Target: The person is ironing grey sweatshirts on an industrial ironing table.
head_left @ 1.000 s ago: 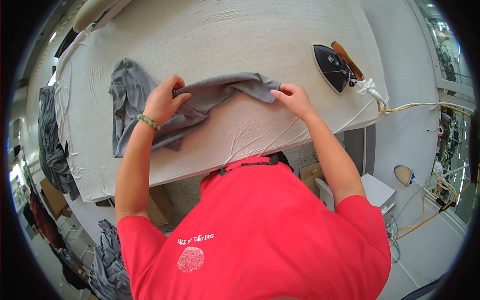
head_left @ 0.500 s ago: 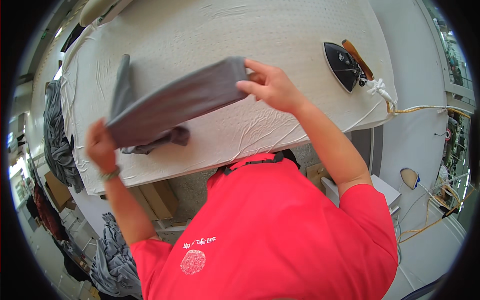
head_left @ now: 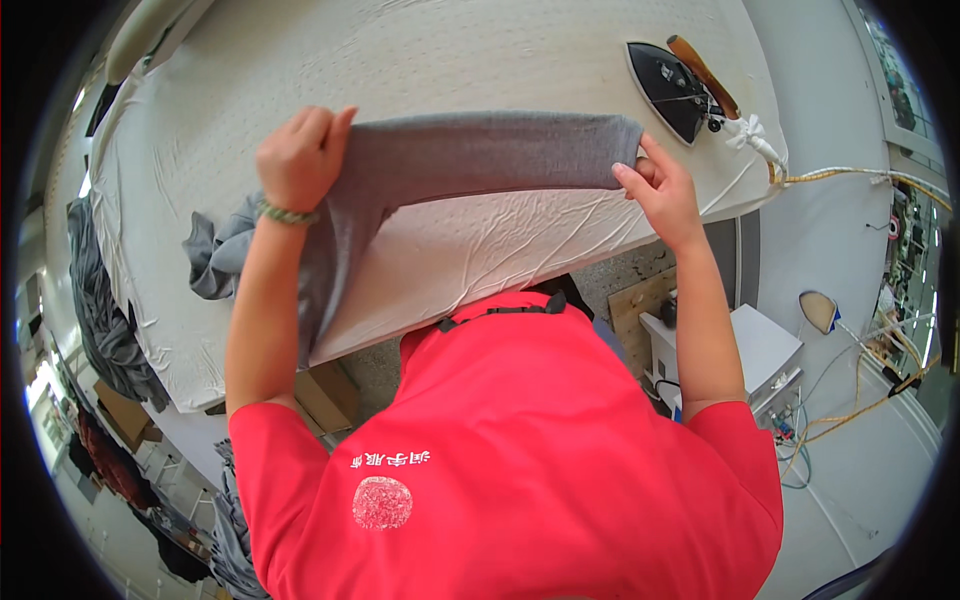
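A grey cloth garment (head_left: pixel 490 152) stretches from side to side between my two hands, one long narrow part pulled nearly straight. My left hand (head_left: pixel 298 162), a green band at its wrist, is closed on it near the spot where the cloth turns downward. With thumb and fingers my right hand (head_left: pixel 660 192) pinches the far right end by its edge. More of the garment hangs over the table's front edge beside my left forearm, and a bunched part lies on the table left of that forearm. Whether this is a sleeve or a trouser leg I cannot tell.
The table (head_left: pixel 450 255) wears a wrinkled white cover. At its right stands an iron (head_left: pixel 672 95) with a wooden handle and a wrapped cord (head_left: pixel 850 175). Grey cloth (head_left: pixel 105 310) hangs at the left edge; another grey heap (head_left: pixel 232 540) sits at lower left. Cardboard boxes (head_left: pixel 325 395) are underneath.
Both hands have moved to the right, carrying the garment along. Its narrow part, slanted before, is now nearly level and more stretched, while the rest drapes over the front edge.
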Demonstrator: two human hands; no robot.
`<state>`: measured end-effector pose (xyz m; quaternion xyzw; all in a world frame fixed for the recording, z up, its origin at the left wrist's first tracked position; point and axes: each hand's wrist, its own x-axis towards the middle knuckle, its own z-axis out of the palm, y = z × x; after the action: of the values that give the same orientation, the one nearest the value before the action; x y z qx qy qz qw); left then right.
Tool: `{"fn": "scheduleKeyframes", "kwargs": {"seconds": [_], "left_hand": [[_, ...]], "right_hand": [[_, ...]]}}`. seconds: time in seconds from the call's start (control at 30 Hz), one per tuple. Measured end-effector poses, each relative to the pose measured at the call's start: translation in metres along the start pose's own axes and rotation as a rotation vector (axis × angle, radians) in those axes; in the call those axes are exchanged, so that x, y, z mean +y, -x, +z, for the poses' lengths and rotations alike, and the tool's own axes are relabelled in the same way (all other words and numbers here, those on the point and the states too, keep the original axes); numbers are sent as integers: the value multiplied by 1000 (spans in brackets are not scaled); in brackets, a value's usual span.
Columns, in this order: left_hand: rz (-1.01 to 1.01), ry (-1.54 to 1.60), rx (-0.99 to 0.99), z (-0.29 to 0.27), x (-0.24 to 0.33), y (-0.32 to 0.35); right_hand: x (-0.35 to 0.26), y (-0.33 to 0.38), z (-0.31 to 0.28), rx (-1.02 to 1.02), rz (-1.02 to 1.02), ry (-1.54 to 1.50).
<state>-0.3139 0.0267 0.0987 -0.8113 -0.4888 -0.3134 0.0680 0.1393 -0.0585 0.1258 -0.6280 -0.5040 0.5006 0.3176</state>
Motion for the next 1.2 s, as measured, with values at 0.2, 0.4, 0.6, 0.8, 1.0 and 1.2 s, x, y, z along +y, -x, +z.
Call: {"fn": "scheduleKeyframes", "kwargs": {"seconds": [0.2,0.4,0.6,0.8,1.0,1.2], "left_hand": [[1,-25,-47,73,14,10],[-95,237,-288,32,106,62],[-41,120,-397,44,118,90],[-21,165,-569,36,107,89],[18,218,-467,46,97,70],[-259,117,-550,75,14,14]], "right_hand": [[55,-36,6,-78,274,120],[46,-52,10,-13,457,-173],[56,-47,17,42,382,-124],[62,-41,9,13,267,-105],[82,-38,13,14,249,-40],[86,-41,18,55,185,-44]]}}
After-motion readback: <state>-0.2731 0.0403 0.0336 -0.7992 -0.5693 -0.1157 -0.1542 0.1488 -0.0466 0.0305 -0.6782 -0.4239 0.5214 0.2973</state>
